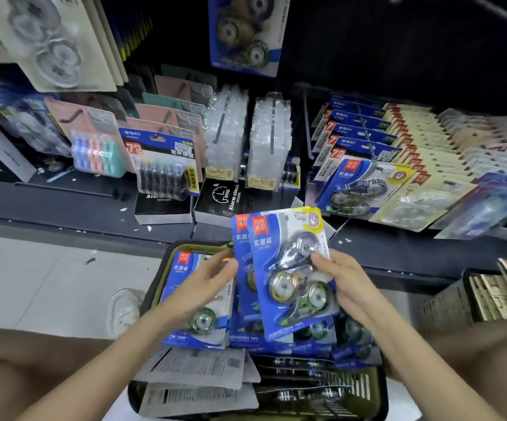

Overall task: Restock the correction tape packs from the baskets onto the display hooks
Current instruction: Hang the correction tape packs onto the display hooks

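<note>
Two blue correction tape packs (288, 268) are held upright above a green basket (376, 390) between my knees. My right hand (346, 287) grips the front pack by its right edge, thumb across the blister. My left hand (206, 281) holds the left edge of the pack behind it. More blue packs (194, 317) lie stacked in the basket, some face down showing white backs. The same kind of pack (358, 189) hangs at the front of a display hook on the right, and one more (246, 31) hangs higher up.
Rows of other carded stationery hang on hooks: blue 72 packs (161, 159), clear blister packs (270, 138), beige cards (422, 153). Black alarm clock boxes (224, 199) sit on the dark base shelf. A second dark basket (452, 308) with beige cards stands at right. A white shoe (124, 311) rests on the floor.
</note>
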The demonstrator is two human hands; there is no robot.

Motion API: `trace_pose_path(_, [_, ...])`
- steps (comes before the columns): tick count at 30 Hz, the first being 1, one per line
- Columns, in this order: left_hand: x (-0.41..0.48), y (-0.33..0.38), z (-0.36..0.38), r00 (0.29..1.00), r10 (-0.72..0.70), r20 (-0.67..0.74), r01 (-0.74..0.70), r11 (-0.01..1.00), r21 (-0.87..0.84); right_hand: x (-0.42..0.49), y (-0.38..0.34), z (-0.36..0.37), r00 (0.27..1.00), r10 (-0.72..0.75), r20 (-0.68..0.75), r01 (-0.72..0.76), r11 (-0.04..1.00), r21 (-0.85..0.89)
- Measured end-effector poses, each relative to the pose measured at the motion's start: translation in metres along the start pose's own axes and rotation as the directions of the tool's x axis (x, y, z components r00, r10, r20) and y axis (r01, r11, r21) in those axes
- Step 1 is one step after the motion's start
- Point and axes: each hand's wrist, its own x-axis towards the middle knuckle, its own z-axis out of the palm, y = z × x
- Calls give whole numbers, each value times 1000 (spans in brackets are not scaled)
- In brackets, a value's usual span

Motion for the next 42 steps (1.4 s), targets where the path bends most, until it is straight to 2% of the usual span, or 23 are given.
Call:
trace_pose_path(2, [-1,5,7,1000,21,5,-20,987,-162,6,-2,25,1000,23,-13,-21,996,83])
trace_pose_path(4, [6,4,0,994,45,-102,-75,948,-310,10,-2,50,999,25,-46,-21,996,87])
trace_pose_path(7, [5,7,-11,972,128,-199,-170,963,-210,15,8,80,996,-41,-74,40,999,-20])
trace_pose_path(11, [2,-4,-29,936,120,-331,-168,978,-120,16,18,101,1000,7,-26,-11,988,-156])
trace_pose_path(14, [0,-11,-52,901,78,-427,-166,971,-173,3,25,103,995,70,-69,-86,963,-257])
trace_pose_path(15, [-1,-10,-61,880,64,-471,-180,962,-207,-5,30,105,996,83,-34,-89,944,-317])
trace_pose_path(18, [-8,-8,-88,811,24,-585,-236,928,-289,-27,53,118,955,185,231,-44,862,-505])
trace_pose_path(21, [-16,-6,-105,755,0,-656,-262,917,-302,-34,74,143,838,310,449,100,723,-684])
trace_pose_path(27, [-22,-7,-116,715,-26,-699,-278,906,-318,-25,84,184,743,373,555,425,377,-823])
trace_pose_path(29, [-22,-6,-116,716,-25,-697,-281,904,-322,-22,82,187,721,382,579,478,331,-814])
trace_pose_path(32, [-18,-8,-117,728,-16,-685,-281,905,-320,-10,68,182,721,346,601,498,345,-796])
trace_pose_path(36, [-16,-8,-119,729,4,-684,-295,904,-309,6,47,161,804,236,546,439,383,-813])
trace_pose_path(39, [-17,0,-122,706,67,-705,-318,920,-231,10,28,140,862,139,488,364,500,-786])
trace_pose_path(42, [-22,15,-122,646,168,-745,-298,954,-43,20,7,118,912,-4,411,309,664,-680])
